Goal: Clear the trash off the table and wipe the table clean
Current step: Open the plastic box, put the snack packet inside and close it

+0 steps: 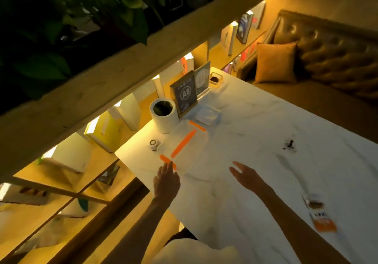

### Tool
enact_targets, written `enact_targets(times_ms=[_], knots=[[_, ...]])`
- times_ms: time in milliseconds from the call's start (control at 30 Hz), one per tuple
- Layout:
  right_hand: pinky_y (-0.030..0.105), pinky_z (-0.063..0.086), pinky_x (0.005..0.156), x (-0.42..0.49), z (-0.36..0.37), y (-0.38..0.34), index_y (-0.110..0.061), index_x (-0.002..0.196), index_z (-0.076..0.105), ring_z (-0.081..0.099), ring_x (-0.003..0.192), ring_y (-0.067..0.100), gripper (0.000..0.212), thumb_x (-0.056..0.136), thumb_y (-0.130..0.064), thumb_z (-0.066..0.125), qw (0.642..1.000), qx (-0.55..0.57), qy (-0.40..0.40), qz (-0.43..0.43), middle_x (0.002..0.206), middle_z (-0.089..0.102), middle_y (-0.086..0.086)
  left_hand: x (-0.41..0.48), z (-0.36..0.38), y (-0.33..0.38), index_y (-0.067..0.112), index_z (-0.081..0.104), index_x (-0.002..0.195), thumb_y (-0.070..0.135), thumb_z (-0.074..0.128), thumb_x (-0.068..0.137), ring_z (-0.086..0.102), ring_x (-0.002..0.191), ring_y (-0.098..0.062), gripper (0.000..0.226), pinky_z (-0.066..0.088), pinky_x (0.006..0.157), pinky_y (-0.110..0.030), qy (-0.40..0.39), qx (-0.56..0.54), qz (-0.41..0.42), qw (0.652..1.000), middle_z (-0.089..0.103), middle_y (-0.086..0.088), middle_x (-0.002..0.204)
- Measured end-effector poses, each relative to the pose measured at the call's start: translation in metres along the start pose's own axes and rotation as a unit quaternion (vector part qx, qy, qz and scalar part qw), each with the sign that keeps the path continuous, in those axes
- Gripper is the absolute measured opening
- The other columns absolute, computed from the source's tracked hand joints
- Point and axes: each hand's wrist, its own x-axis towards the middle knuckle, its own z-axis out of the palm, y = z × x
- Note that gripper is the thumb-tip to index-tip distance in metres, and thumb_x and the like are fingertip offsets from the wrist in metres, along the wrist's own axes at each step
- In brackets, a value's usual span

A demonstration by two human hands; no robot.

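Trash and stains on a white marbled surface (255, 192)

A clear plastic bag with orange strips (184, 144) lies flat near the left edge, just beside a white cylindrical bin (163, 118) that stands upright with its dark mouth open. A dark smudge (288, 144) marks the surface toward the right, well apart from the bag, with fainter grey streaks near it. Close to the near right edge lies a crumpled clear wrapper with an orange printed end (321, 215), blurred, holding some brownish bits. A folded pale blue cloth (206, 114) rests flat behind the bag.
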Motion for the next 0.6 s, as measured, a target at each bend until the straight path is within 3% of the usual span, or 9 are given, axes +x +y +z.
enact_targets(times_ms=[100,300,467,533,600], knots=[[0.037,0.028,0.116,0.052,-0.012,-0.054,-0.017,0.146,0.039,0.038,0.140,0.027,0.057,0.098,-0.046,0.044,1.000,0.009,0.011,0.000,0.152,0.040,0.008,0.024,-0.018,-0.020,0.014,0.046,0.131,0.033,0.048,0.097,0.064,0.100,-0.022,0.039,0.055,0.083,-0.035,0.012,-0.075,-0.063,0.995,0.063,-0.006,0.124],[0.040,0.028,0.114,0.145,-0.031,-0.122,-0.010,0.146,0.037,0.037,0.139,0.031,0.058,0.099,-0.044,0.041,1.000,0.003,-0.002,0.001,0.151,0.039,0.014,0.071,-0.031,-0.030,0.005,0.032,0.142,0.042,0.037,0.100,0.058,0.116,-0.030,0.056,0.050,0.091,-0.038,-0.123,-0.156,-0.228,0.953,0.054,-0.012,0.135],[0.040,0.024,0.117,0.177,-0.018,-0.147,-0.011,0.150,0.029,0.029,0.144,0.027,0.064,0.098,-0.046,0.042,0.996,0.053,-0.076,-0.002,0.155,0.031,0.010,0.085,-0.013,-0.031,0.010,0.046,0.126,0.047,0.041,0.097,0.058,0.111,-0.033,0.047,0.050,0.092,-0.044,-0.180,-0.335,-0.315,0.869,0.058,-0.015,0.124],[0.035,0.020,0.116,0.167,-0.018,-0.158,-0.007,0.150,0.023,0.023,0.146,0.025,0.053,0.104,-0.032,0.032,0.991,0.089,-0.101,-0.006,0.154,0.030,0.009,0.084,-0.011,-0.026,0.012,0.040,0.132,0.042,0.046,0.097,0.058,0.105,-0.030,0.047,0.052,0.082,-0.038,-0.203,-0.420,-0.321,0.824,0.057,-0.011,0.118],[0.038,0.025,0.114,0.164,-0.021,-0.157,-0.009,0.149,0.028,0.028,0.144,0.027,0.050,0.105,-0.033,0.027,0.988,0.119,-0.098,0.000,0.152,0.034,0.010,0.082,-0.007,-0.023,0.016,0.030,0.140,0.037,0.053,0.095,0.055,0.111,-0.029,0.054,0.049,0.089,-0.042,-0.218,-0.479,-0.314,0.790,0.051,-0.009,0.126]])
